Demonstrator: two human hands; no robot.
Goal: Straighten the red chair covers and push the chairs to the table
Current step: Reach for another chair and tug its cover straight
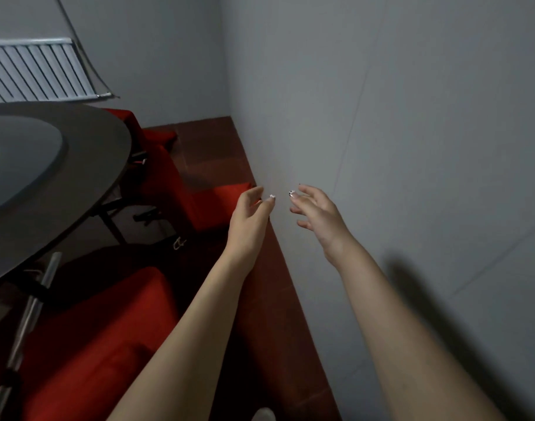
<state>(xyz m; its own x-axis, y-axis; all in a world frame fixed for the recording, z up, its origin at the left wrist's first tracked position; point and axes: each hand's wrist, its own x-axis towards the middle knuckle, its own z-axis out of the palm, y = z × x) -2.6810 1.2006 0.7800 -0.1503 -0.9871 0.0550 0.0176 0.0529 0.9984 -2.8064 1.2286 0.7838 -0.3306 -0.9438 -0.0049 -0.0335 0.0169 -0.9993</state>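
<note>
Both hands, left hand [250,211] and right hand [316,212], reach out empty, fingers spread, toward the red-covered chair [226,197] by the wall (none gripped yet). I judge next: grasp its cover, tug smooth, then push toward the surface [86,153].

three red-covered chairs [93,329] [181,192] [129,120] stand around the dark round table [86,165].
</note>
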